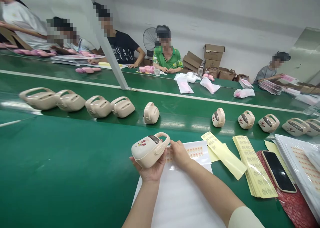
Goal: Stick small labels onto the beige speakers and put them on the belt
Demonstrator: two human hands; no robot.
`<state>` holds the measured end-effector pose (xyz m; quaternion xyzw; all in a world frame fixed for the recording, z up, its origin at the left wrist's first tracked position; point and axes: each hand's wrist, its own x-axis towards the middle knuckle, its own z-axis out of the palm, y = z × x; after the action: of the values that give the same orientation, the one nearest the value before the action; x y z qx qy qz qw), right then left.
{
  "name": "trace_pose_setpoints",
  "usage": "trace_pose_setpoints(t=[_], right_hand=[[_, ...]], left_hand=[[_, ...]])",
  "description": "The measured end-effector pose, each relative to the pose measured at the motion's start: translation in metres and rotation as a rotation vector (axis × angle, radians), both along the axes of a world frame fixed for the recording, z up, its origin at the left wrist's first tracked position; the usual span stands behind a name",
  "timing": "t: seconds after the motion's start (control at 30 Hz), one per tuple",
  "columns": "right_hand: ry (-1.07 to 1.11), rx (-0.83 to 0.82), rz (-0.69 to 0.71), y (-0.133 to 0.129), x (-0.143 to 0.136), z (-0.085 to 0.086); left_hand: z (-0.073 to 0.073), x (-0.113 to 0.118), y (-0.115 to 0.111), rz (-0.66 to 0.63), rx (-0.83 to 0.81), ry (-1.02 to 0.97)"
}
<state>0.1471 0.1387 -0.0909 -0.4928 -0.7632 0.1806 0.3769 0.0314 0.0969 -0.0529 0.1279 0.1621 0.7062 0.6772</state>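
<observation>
My left hand (153,170) is wrapped under a small cream device (147,156) with a loop handle, a dark window and a red flower design on its white face. The device is held tilted above the table. Close to its handle, my right hand (180,154) is closed with the fingertips together; whatever they pinch is too small or hidden to make out. Under the right hand lies a white sheet (203,158) bearing rows of small orange stickers. A larger white sheet (177,198) spreads beneath both forearms.
Similar cream devices stand in a row along the belt, some at left (98,109), others at right (268,124). Yellow sticker strips (252,168), a phone (279,171) and stacked sticker sheets (300,158) lie to my right. Several people sit across the table; a metal post (110,45) rises ahead.
</observation>
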Motion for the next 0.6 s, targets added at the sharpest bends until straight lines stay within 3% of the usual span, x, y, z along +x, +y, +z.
trace_pose_setpoints(t=[0.13, 0.23, 0.33, 0.43, 0.5, 0.6], right_hand=[[0.057, 0.02, -0.038, -0.009, 0.002, -0.012], [0.118, 0.02, -0.112, -0.014, 0.019, -0.009], [0.197, 0.081, -0.315, -0.014, 0.066, 0.008], [-0.003, 0.154, -0.592, -0.012, 0.128, 0.025], [-0.186, 0.06, -0.738, -0.014, 0.162, 0.027], [-0.356, -0.062, -0.795, -0.024, 0.188, 0.017]], left_hand=[[0.002, 0.004, -0.002, -0.018, -0.003, -0.039], [0.001, 0.011, -0.005, -0.058, -0.019, -0.041], [-0.004, 0.021, -0.008, -0.129, -0.062, -0.027], [-0.011, 0.034, -0.011, -0.203, -0.097, -0.043], [-0.015, 0.043, -0.012, -0.262, -0.122, -0.056], [-0.019, 0.054, -0.014, -0.329, -0.15, -0.058]])
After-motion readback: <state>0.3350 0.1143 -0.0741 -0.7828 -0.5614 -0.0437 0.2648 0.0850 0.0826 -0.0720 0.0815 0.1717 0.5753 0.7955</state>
